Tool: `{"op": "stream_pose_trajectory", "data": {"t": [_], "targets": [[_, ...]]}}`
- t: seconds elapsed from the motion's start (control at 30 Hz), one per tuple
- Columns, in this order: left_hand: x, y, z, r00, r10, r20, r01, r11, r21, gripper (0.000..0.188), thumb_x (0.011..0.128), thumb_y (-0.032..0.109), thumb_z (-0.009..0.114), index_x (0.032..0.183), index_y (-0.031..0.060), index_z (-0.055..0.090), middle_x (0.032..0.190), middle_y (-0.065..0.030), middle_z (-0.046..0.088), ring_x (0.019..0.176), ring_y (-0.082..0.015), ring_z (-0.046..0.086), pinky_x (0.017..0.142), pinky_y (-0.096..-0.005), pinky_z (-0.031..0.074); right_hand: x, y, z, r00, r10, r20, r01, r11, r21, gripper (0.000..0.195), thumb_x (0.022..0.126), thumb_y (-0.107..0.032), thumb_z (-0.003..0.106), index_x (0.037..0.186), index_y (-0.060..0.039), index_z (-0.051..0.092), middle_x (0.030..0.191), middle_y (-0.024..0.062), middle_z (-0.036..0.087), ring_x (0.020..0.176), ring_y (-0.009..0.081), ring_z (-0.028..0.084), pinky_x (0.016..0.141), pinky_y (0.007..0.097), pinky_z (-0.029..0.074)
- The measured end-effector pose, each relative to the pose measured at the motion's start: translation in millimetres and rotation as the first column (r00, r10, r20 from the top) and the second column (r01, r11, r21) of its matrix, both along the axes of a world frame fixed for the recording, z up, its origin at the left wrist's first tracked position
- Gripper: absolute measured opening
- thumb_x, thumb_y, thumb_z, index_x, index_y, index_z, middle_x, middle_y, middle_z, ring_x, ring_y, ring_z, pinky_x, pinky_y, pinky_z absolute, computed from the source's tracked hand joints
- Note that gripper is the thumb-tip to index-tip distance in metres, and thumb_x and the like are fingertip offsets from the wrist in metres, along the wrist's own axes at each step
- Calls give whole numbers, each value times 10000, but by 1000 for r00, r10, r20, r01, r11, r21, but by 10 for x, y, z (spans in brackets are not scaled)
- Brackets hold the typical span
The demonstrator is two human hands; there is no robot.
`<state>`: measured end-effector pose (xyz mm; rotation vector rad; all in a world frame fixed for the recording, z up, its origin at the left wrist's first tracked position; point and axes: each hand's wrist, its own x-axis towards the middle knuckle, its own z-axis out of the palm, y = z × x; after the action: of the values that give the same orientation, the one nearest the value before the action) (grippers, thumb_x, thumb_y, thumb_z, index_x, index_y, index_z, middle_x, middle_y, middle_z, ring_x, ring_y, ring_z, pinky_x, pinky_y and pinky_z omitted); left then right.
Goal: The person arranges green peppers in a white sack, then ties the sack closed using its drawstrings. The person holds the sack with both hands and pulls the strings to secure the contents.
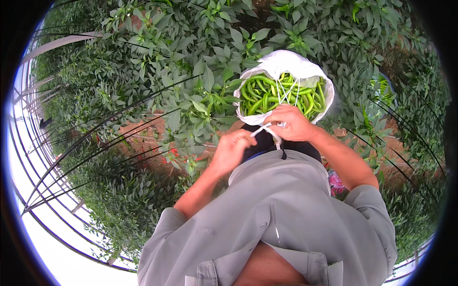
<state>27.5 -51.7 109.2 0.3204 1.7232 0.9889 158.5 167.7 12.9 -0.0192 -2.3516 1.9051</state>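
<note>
An upright white woven bag stands before me, its mouth wide and filled with long green peppers. Thin white strings run from the bag's far rim across the peppers to my right hand, which grips them near the close rim. A flat white strap spans the gap between my hands. My left hand, slightly blurred, has its fingers closed on the strap's left end. Part of the strap hangs down by my waist, close to a small black tab.
Leafy pepper plants crowd around the bag. Dark support lines slant through the rows on both sides. A clear plastic bag of green peppers rests among leaves at right. Red peppers lie on the soil at left.
</note>
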Motion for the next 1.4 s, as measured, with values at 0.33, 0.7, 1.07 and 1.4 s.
{"op": "stream_pose_trajectory", "data": {"t": [0.33,0.7,1.07,1.4], "targets": [[-571,186,-106,937,342,-77,-319,922,218,190,1016,111,601,879,21,696,1246,-87,645,1098,-202,687,965,-412,597,9,294,-93,905,130,405,200,709,-676,290,968,-118,718,1212,34,760,962,18,749,829,58,618,745,254,507],[-241,345,-946,611,-68,-789,-72,987,-142,529,1006,351,655,1368,-28,584,1427,-326,500,1251,-504,540,1052,-554,474,-332,-265,-242,444,-479,758,892,154,-425,182,1041,-177,680,1016,-18,764,689,-96,529,575,14,356,517,238,301],[-803,181,-1365,903,382,-196,-427,846,-319,362,912,182,820,1237,83,693,1203,-57,730,1045,-200,683,852,-390,575,-398,-843,-731,456,-542,706,829,547,-116,225,980,-171,747,1036,45,775,794,24,736,668,90,612,621,287,493],[-831,147,-1145,968,195,160,-118,910,-397,398,1014,264,736,1331,42,642,1275,-60,688,1183,-219,649,924,-424,639,-564,-1015,-514,573,-545,612,659,750,52,201,897,-303,719,946,-137,823,828,171,747,803,407,723,716,488,566]]}}
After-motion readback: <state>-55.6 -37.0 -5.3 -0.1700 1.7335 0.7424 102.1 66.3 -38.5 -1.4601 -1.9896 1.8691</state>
